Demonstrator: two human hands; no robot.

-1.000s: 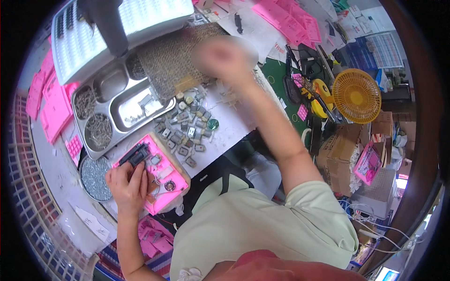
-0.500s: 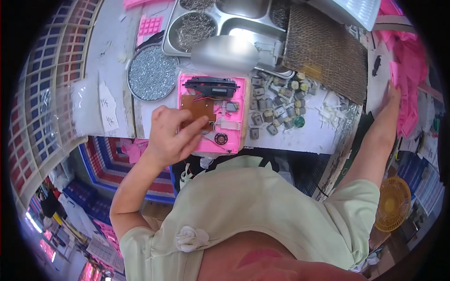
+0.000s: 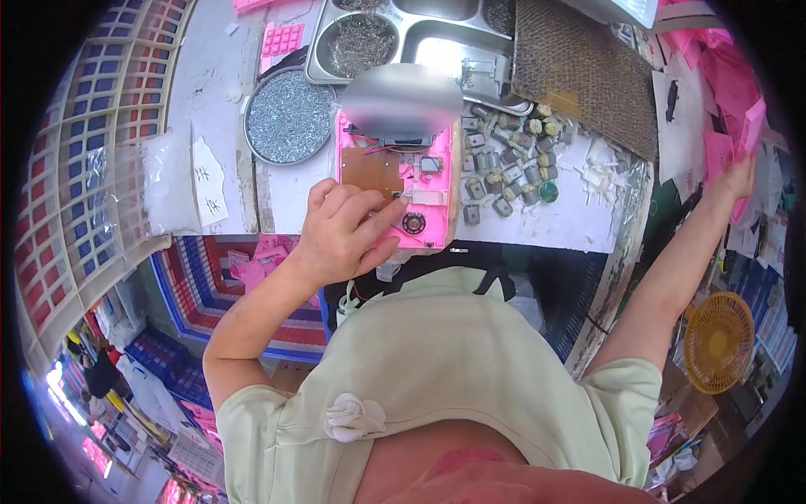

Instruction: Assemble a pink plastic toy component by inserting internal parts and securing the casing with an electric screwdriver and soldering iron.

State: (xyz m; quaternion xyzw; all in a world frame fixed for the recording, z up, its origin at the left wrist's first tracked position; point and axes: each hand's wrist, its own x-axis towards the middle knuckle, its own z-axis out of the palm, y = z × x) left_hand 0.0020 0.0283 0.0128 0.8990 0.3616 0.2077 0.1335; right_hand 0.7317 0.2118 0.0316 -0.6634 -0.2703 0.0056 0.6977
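A shallow pink plastic casing (image 3: 436,229) lies in front of me at the table's near edge. Inside it are a brown circuit board (image 3: 369,171), a small grey motor (image 3: 431,165), a round black part (image 3: 413,223) and thin wires. My left hand (image 3: 342,228) rests over its lower left corner, fingers apart and slightly bent, the fingertips touching the casing near the board's lower edge. Out at the far right, my right hand (image 3: 735,178) grips a flat pink plastic piece (image 3: 750,128) beside a pile of pink parts (image 3: 729,80). A blurred pale oval hides the casing's far end.
Beyond the casing stand a round tray of small silvery screws (image 3: 290,118) and a steel compartment tray (image 3: 403,49). Several small motors (image 3: 504,172) and white plastic bits (image 3: 600,172) lie to its right, near a brown corrugated sheet (image 3: 579,76). A white basket (image 3: 126,76) stands left.
My right hand has reached farther right and now holds a pink piece lifted at the pile. My left hand stays on the casing, its fingers slightly lower on it. The view has shifted slightly.
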